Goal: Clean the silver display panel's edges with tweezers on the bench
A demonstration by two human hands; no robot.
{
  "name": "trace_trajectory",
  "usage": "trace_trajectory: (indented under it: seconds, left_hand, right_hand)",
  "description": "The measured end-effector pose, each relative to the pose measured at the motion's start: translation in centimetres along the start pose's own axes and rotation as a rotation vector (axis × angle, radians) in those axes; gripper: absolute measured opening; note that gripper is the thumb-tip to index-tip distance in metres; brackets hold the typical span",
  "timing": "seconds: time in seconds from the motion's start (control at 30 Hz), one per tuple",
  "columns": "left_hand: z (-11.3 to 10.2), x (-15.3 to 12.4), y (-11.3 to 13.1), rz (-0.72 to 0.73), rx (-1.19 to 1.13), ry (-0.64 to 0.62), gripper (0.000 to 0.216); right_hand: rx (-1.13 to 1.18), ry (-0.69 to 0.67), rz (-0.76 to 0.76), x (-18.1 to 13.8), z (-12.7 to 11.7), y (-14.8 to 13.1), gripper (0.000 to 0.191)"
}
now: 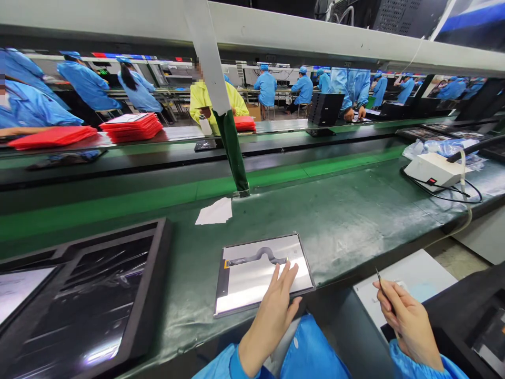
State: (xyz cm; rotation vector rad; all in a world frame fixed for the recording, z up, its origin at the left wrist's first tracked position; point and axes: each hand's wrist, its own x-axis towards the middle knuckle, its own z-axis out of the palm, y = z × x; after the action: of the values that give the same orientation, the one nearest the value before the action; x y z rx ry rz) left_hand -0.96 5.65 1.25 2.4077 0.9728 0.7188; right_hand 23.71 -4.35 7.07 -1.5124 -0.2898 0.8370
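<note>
A flat display panel (252,287) with a silvery back lies on the green bench mat near its front edge. Across its upper part runs a dark, curved flex cable (263,253), with an orange strip at its left end. My left hand (272,305) rests on the panel, fingers stretched out, their tips at the cable's right end. Off to the right, my right hand (406,316) is closed around thin, dark, pointed tweezers (379,276), tip upward. It is over a white sheet or board (428,268) beside the bench.
At left stands a black foam tray (155,279) holding film-covered panels. White paper pieces (215,211) lie behind my panel, near a post (232,147). A white device (434,171) with cables sits at far right. Co-workers in blue and yellow work across the line, near red stacks (132,127).
</note>
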Motion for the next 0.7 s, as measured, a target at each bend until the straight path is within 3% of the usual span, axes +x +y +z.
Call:
trace_trajectory:
  seconds: [0.7]
  left_hand:
    - [-0.1, 0.0, 0.0, -0.013, -0.017, -0.026, 0.076]
  right_hand:
    - [0.059, 0.057, -0.019, 0.3, -0.3, -1.5, 0.063]
